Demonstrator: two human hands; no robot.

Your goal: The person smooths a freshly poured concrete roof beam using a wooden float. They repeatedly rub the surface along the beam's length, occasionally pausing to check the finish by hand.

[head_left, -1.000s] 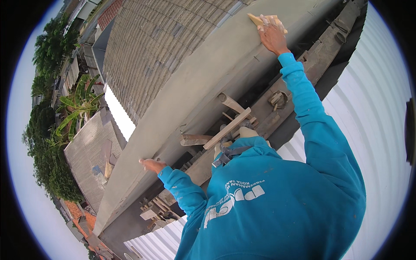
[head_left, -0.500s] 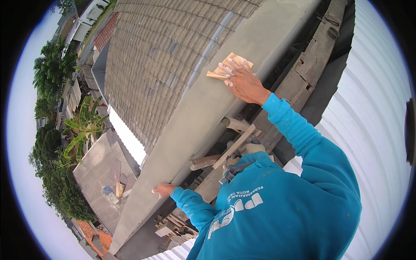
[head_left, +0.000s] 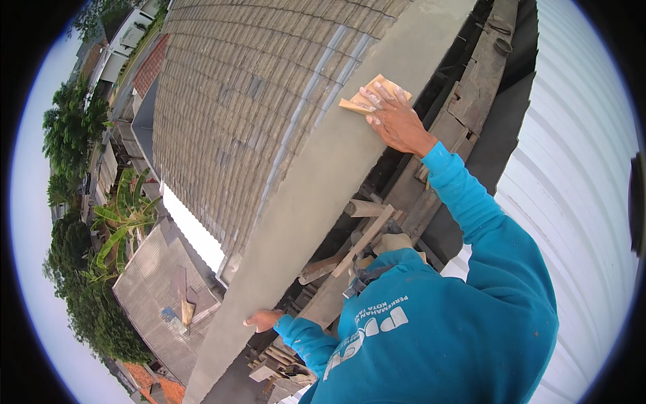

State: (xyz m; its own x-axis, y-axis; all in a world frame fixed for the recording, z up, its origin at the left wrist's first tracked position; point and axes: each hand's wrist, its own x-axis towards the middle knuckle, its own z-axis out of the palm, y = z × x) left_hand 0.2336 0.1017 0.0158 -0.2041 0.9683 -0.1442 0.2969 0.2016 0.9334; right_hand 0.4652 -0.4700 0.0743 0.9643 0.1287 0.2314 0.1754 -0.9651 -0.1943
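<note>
My right hand [head_left: 402,129] lies palm down on a folded piece of tan paper [head_left: 354,104]. Its fingers are spread and whitened with dust, and they press the paper against a smooth grey plastered ledge [head_left: 296,195]. The paper's left edge stands up a little. Farther down the ledge, to the lower left, my left hand [head_left: 264,320] rests on the plaster near its right-hand edge. Its fingers point left and hold nothing that I can see; some are hidden. Both arms wear blue sleeves.
A tiled roof [head_left: 229,121] slopes away left of the ledge. To the right are wooden planks [head_left: 484,91], a timber frame [head_left: 363,239] over a dark gap, and white corrugated sheeting [head_left: 572,161]. A lower roof [head_left: 165,289] and trees lie beyond.
My right hand has slid the paper a little up and to the right along the ledge. My left hand stays low on the ledge; the whole view has shifted slightly.
</note>
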